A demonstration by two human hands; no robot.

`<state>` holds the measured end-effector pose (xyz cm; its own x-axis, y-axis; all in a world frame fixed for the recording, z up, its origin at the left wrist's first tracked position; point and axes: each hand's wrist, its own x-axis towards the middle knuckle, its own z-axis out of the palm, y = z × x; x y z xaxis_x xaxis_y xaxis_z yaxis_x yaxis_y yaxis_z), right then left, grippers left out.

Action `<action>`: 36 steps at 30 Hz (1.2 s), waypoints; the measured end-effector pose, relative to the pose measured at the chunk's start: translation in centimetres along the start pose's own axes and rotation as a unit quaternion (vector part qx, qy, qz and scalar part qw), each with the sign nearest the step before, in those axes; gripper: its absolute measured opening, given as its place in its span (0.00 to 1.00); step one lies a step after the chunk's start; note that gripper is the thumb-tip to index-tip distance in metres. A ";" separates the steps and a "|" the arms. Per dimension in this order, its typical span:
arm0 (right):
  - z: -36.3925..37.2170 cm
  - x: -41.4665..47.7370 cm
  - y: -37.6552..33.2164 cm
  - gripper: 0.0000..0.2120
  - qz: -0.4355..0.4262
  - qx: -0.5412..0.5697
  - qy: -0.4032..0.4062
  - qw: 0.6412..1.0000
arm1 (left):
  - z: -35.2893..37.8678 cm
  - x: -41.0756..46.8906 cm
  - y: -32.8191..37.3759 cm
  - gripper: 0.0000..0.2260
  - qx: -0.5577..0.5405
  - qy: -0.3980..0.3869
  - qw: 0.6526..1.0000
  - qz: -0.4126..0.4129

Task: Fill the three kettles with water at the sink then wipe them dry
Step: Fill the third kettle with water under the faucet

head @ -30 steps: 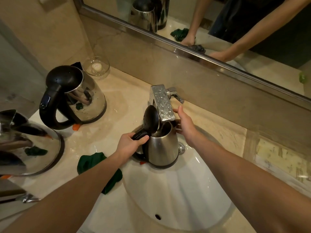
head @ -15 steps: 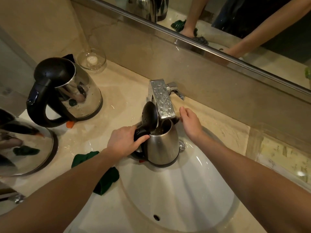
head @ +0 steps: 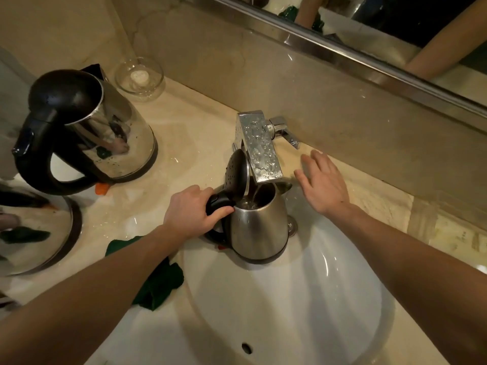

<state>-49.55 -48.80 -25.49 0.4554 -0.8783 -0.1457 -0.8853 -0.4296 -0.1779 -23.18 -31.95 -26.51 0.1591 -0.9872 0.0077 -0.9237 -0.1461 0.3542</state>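
Left hand (head: 189, 214) apparently round kettle (head: 259, 227) handle.

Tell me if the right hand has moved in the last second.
Yes: the right hand has drawn rightward, away from the square chrome tap and the small steel kettle.

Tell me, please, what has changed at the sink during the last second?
The right hand drew back from the kettle to the right and now hovers open over the counter, near the faucet lever, holding nothing. The left hand still grips the handle; the kettle stays under the faucet, lid up. The two other kettles and the green cloth have not moved.
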 end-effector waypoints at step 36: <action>-0.2 3.5 0.0 0.34 0.088 -0.111 0.080 0.987 | 0.2 0.9 -0.7 0.32 0.020 0.041 0.994 0.097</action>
<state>-48.03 -51.91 -25.77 0.2887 -0.9574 0.0039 -0.9559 -0.2881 0.0571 -22.43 -32.75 -26.94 0.0030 -0.9887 0.1497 -0.9525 0.0427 0.3017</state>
